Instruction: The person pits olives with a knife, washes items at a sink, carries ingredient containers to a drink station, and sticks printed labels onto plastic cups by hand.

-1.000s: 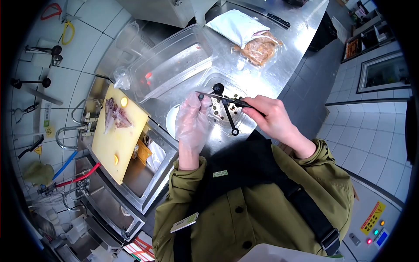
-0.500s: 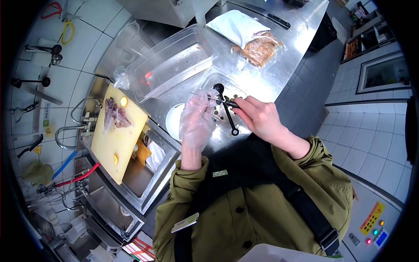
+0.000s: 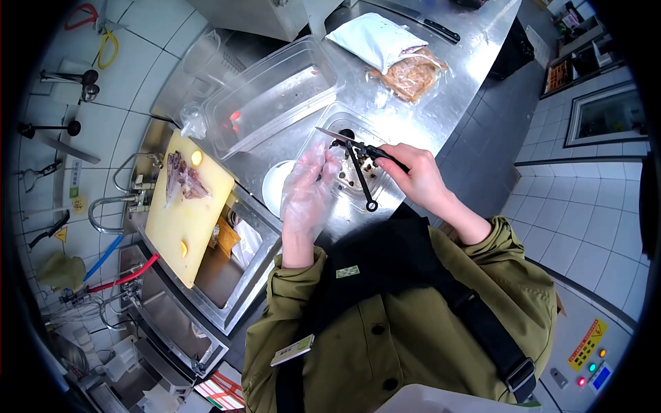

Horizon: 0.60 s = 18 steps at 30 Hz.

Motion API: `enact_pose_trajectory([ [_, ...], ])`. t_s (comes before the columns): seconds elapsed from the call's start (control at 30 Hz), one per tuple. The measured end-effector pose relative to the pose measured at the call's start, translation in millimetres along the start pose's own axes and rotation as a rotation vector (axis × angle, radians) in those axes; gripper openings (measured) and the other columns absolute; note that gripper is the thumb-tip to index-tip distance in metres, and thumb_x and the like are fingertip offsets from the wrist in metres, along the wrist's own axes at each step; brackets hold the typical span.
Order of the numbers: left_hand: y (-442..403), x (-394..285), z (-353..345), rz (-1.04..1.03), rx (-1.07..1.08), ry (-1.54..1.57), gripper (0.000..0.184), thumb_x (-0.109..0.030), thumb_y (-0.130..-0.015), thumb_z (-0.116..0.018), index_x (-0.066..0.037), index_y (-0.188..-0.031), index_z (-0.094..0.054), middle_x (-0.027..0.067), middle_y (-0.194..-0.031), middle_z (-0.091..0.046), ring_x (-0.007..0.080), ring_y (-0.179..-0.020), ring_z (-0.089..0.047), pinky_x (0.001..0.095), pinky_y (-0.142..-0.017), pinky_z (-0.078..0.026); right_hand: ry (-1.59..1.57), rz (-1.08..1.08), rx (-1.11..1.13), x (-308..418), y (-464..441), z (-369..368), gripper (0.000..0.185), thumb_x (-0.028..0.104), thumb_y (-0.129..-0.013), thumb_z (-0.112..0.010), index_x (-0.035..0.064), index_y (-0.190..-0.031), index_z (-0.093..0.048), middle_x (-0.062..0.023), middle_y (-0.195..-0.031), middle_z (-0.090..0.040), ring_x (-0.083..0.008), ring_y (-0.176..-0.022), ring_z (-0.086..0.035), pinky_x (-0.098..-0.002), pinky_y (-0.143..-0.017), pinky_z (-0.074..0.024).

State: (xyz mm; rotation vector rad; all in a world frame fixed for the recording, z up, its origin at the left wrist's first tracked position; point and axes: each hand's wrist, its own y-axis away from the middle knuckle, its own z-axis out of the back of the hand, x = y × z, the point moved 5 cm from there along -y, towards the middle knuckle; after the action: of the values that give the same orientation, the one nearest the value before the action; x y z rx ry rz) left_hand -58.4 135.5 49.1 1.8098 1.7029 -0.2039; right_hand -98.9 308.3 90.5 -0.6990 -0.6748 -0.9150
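My right hand [image 3: 416, 172] grips a small knife [image 3: 332, 134] by its black handle, the blade pointing left above a clear plastic container [image 3: 332, 110]. Inside the container lie small dark round pieces [image 3: 350, 183] in a little liquid. A black long-handled spoon [image 3: 362, 182] rests in it, its handle end over the near rim. My left hand [image 3: 308, 189] wears a clear plastic glove. It is at the container's left side, palm up with fingers apart, and nothing shows in it. A white bowl [image 3: 273, 187] stands partly hidden behind the glove.
A large clear tub [image 3: 275, 98] with red bits stands behind. To its right are a white bag [image 3: 368, 38] and a wrapped brown pack [image 3: 416, 77]. Another black-handled knife [image 3: 441, 31] lies farther back. A yellow cutting board [image 3: 206, 234] with lemon pieces spans the sink at left.
My left fingers have opened, and the knife has come away from them. My right hand has turned slightly, so the blade now points up and left. The spoon lies nearly as before.
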Motion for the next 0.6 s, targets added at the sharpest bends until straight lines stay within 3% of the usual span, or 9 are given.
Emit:
enact_pose_trajectory([
  [0.1,-6,0,7,-0.001,-0.072,0.021,0.028,-0.012,-0.087,-0.053,0.004,-0.110,-0.049,0.0055,-0.093,-0.052,0.0105,-0.083,-0.050,0.0198,-0.076,-0.043,-0.031,-0.016,-0.001,3,3,3,0.018,0.011,-0.077,-0.063,0.0000,-0.090,-0.062,-0.0139,-0.068,-0.057,-0.0292,-0.058,-0.056,-0.0338,-0.052,-0.0431],
  [0.2,-8,1,5,-0.013,0.067,0.168,0.027,-0.014,-0.089,-0.050,0.005,-0.108,-0.049,0.0047,-0.093,-0.050,0.0092,-0.082,-0.047,0.0189,-0.075,-0.042,-0.064,0.011,-0.017,6,6,4,0.018,0.011,-0.075,-0.063,-0.0005,-0.089,-0.062,-0.0148,-0.069,-0.058,-0.0307,-0.058,-0.057,-0.0346,-0.052,-0.0440],
  [0.3,-5,-2,-9,-0.077,0.034,0.094,0.025,-0.013,-0.090,-0.048,0.004,-0.108,-0.049,0.0042,-0.091,-0.048,0.0083,-0.081,-0.043,0.0176,-0.072,-0.040,-0.077,0.009,0.001,7,8,4,0.018,0.010,-0.075,-0.063,-0.0010,-0.089,-0.062,-0.0149,-0.069,-0.059,-0.0307,-0.058,-0.057,-0.0344,-0.052,-0.0443],
  [0.4,0,-12,-21,-0.178,0.111,-0.262,0.024,-0.012,-0.091,-0.045,0.004,-0.109,-0.047,0.0045,-0.092,-0.046,0.0078,-0.081,-0.041,0.0181,-0.074,-0.039,-0.094,-0.003,0.020,6,9,4,0.018,0.010,-0.075,-0.063,-0.0008,-0.089,-0.062,-0.0153,-0.070,-0.059,-0.0306,-0.058,-0.058,-0.0344,-0.052,-0.0444],
  [0.5,0,-11,-10,-0.207,0.190,-0.068,0.027,-0.014,-0.091,-0.047,0.004,-0.111,-0.045,0.0094,-0.099,-0.051,0.0105,-0.079,-0.050,0.0187,-0.070,-0.044,-0.122,0.011,0.037,8,9,5,0.017,0.010,-0.075,-0.063,-0.0004,-0.089,-0.062,-0.0156,-0.071,-0.059,-0.0307,-0.059,-0.058,-0.0344,-0.052,-0.0446],
  [0.6,-3,-9,-6,-0.118,0.171,0.106,0.025,-0.017,-0.091,-0.046,0.002,-0.108,-0.045,0.0083,-0.096,-0.050,0.0110,-0.081,-0.048,0.0196,-0.072,-0.043,-0.156,0.038,0.054,12,8,6,0.017,0.009,-0.075,-0.063,0.0001,-0.090,-0.062,-0.0154,-0.072,-0.059,-0.0307,-0.060,-0.058,-0.0343,-0.053,-0.0445],
])
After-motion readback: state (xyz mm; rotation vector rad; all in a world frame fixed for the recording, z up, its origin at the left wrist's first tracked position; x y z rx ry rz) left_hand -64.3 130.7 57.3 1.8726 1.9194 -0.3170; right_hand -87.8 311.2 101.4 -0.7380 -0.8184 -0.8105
